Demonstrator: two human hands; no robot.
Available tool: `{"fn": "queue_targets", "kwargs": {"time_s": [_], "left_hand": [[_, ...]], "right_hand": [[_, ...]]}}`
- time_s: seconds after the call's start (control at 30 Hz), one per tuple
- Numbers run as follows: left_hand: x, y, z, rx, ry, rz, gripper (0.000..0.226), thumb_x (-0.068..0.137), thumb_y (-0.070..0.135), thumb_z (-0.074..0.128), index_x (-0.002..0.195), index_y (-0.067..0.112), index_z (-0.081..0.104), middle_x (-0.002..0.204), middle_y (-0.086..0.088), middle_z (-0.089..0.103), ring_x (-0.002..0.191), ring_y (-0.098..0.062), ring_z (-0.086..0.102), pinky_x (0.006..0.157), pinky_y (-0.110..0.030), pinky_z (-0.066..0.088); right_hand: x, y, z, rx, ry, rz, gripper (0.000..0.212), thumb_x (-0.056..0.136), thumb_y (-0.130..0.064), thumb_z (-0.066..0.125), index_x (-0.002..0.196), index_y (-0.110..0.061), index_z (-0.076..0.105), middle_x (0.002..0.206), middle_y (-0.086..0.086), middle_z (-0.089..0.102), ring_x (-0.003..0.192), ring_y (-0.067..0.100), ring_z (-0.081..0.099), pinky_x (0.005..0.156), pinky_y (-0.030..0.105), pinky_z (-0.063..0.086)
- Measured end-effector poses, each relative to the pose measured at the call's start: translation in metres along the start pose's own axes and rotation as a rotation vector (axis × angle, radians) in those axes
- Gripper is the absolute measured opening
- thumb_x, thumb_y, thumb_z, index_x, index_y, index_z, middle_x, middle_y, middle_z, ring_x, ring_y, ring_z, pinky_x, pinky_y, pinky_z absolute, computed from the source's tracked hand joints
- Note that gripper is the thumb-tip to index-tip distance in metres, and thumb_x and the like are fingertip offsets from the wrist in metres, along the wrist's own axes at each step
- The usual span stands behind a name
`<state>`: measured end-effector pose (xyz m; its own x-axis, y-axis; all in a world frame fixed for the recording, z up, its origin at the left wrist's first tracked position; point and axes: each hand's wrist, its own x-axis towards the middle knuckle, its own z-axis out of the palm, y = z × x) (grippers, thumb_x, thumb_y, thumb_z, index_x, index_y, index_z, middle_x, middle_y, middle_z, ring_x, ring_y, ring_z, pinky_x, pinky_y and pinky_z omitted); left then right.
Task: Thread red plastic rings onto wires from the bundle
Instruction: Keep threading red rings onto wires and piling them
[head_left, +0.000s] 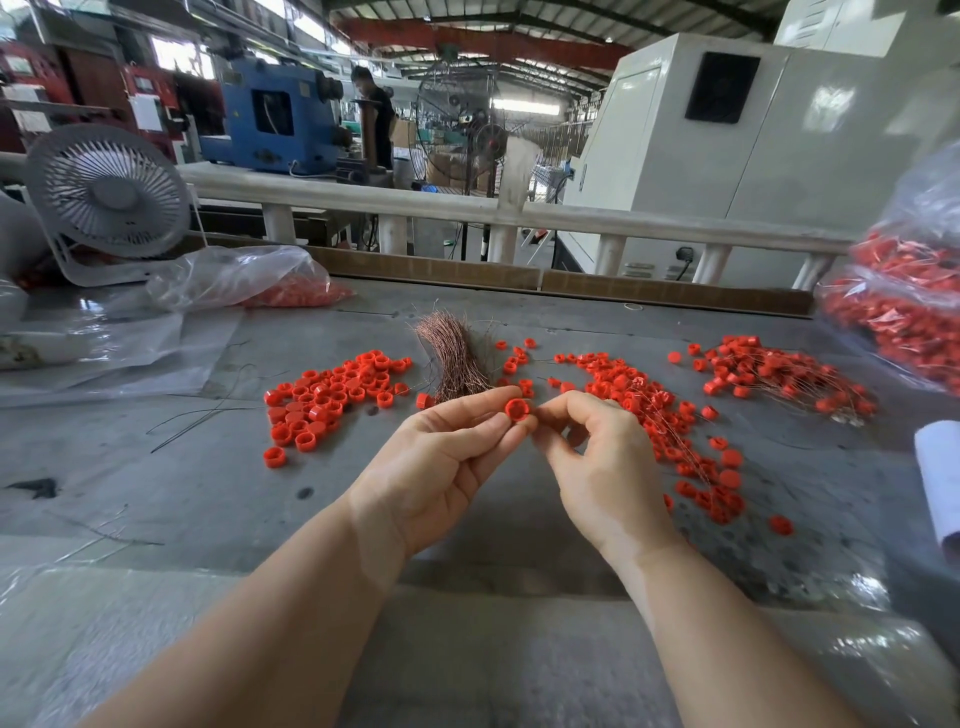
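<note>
My left hand pinches a red plastic ring between thumb and fingertips above the grey table. My right hand meets it from the right, its thumb and forefinger pinched at the ring's edge; any wire in that pinch is too thin to see. Just behind the hands lies the copper-coloured wire bundle. A pile of loose red rings lies to the left. Rings threaded on thin wires spread out to the right.
A second heap of wired rings lies at the far right, beside a clear bag of red parts. Another bag with red rings and a white desk fan stand at the back left. Loose dark wires trail across the table.
</note>
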<state>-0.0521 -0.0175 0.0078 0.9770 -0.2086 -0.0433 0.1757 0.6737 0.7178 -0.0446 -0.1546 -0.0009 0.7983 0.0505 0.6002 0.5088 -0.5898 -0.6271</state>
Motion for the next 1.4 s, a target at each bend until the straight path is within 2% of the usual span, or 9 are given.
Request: {"fn": "queue_targets", "kwargs": {"time_s": [0.1, 0.2, 0.43, 0.73, 1.03, 1.2, 1.33, 1.4], "left_hand": [[0.0001, 0.0002, 0.0004, -0.007, -0.012, 0.014, 0.024, 0.063, -0.005, 0.057, 0.071, 0.005, 0.076, 0.080, -0.014, 0.072, 0.075, -0.017, 0.071, 0.061, -0.017, 0.055], [0.0003, -0.0004, 0.0010, -0.027, -0.017, 0.026, 0.021, 0.063, -0.005, 0.058, 0.071, 0.004, 0.076, 0.082, -0.016, 0.072, 0.076, -0.019, 0.072, 0.061, -0.018, 0.056], [0.0009, 0.0000, 0.0009, -0.022, -0.020, 0.039, 0.019, 0.064, -0.003, 0.058, 0.068, 0.005, 0.075, 0.076, -0.012, 0.072, 0.074, -0.017, 0.071, 0.061, -0.017, 0.056], [0.0023, 0.0004, -0.0009, -0.039, 0.001, 0.028, 0.018, 0.065, -0.003, 0.058, 0.068, 0.002, 0.074, 0.076, -0.013, 0.071, 0.074, -0.017, 0.071, 0.060, -0.018, 0.056], [0.0024, -0.0011, -0.0003, -0.028, -0.013, 0.025, 0.018, 0.065, -0.003, 0.057, 0.069, 0.002, 0.074, 0.075, -0.012, 0.071, 0.071, -0.017, 0.071, 0.058, -0.018, 0.055], [0.0044, -0.0026, -0.0012, -0.040, 0.056, 0.027, 0.015, 0.070, -0.006, 0.056, 0.080, -0.003, 0.067, 0.072, -0.012, 0.070, 0.068, -0.016, 0.071, 0.058, -0.019, 0.056], [0.0062, -0.0026, -0.0034, -0.036, 0.115, 0.030, 0.015, 0.082, -0.010, 0.050, 0.084, -0.004, 0.063, 0.071, -0.011, 0.070, 0.066, -0.016, 0.070, 0.058, -0.019, 0.056], [0.0069, -0.0033, -0.0040, -0.025, 0.138, 0.030, 0.015, 0.084, -0.010, 0.049, 0.083, -0.004, 0.063, 0.069, -0.010, 0.070, 0.065, -0.015, 0.070, 0.058, -0.018, 0.056]], "right_hand": [[0.0006, 0.0005, -0.0016, 0.116, -0.005, 0.051, 0.012, 0.082, -0.013, 0.069, 0.075, -0.022, 0.068, 0.063, -0.014, 0.059, 0.061, 0.002, 0.049, 0.061, 0.014, 0.041], [0.0002, 0.0004, -0.0012, 0.192, -0.005, 0.072, 0.012, 0.081, -0.012, 0.070, 0.076, -0.023, 0.069, 0.064, -0.015, 0.061, 0.061, -0.003, 0.051, 0.061, 0.010, 0.041], [0.0003, 0.0006, 0.0012, 0.223, -0.020, 0.089, 0.011, 0.080, -0.015, 0.071, 0.074, -0.022, 0.066, 0.065, -0.011, 0.062, 0.062, 0.000, 0.053, 0.061, 0.015, 0.045], [0.0005, 0.0002, 0.0021, 0.200, -0.051, 0.059, 0.011, 0.080, -0.014, 0.071, 0.073, -0.021, 0.067, 0.061, -0.012, 0.061, 0.059, -0.002, 0.051, 0.060, 0.012, 0.042], [-0.0002, -0.0015, 0.0009, 0.234, -0.104, 0.056, 0.021, 0.080, -0.013, 0.072, 0.066, -0.025, 0.062, 0.054, -0.014, 0.055, 0.056, -0.002, 0.046, 0.059, 0.013, 0.040], [-0.0021, -0.0013, 0.0011, 0.143, -0.112, 0.080, 0.028, 0.081, -0.013, 0.071, 0.063, -0.031, 0.058, 0.054, -0.021, 0.057, 0.057, -0.003, 0.049, 0.058, 0.009, 0.039], [-0.0009, -0.0002, -0.0003, 0.012, -0.090, 0.126, 0.036, 0.078, 0.005, 0.059, 0.076, -0.031, 0.062, 0.071, -0.018, 0.060, 0.072, 0.000, 0.054, 0.069, 0.008, 0.041], [0.0000, 0.0002, -0.0018, -0.022, -0.033, 0.159, 0.037, 0.076, 0.007, 0.056, 0.082, -0.029, 0.063, 0.081, -0.016, 0.062, 0.082, 0.006, 0.054, 0.081, 0.016, 0.043]]}}
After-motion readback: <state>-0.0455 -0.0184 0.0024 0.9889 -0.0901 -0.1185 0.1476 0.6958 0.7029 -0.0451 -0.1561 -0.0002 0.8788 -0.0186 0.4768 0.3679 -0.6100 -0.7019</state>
